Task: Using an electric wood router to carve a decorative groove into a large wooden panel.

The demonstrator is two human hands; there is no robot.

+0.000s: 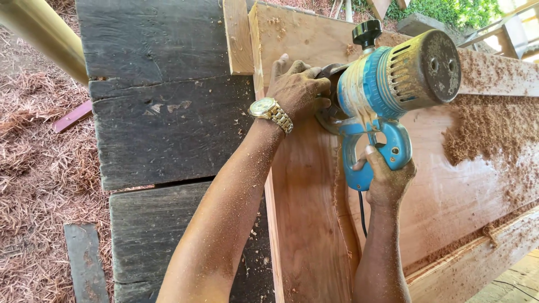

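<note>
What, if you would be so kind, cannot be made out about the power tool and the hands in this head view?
- Cutter under the blue power tool: hidden by its motor housing and the left hand.
- Left hand fingertips: tucked behind the tool's base.
- Right hand fingers: wrapped around the handle, so any trigger is hidden.
- Black cord: disappears behind the right forearm.
- Reddish board: cut off at the right and bottom edges, partly buried in sawdust.

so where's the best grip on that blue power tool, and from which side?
Probably two-handed. The blue power tool lies on the reddish board with its loop handle facing the person, so the right hand comes from the near side and wraps it. The left hand comes from the left and steadies the front by the base, below the black knob.
</note>
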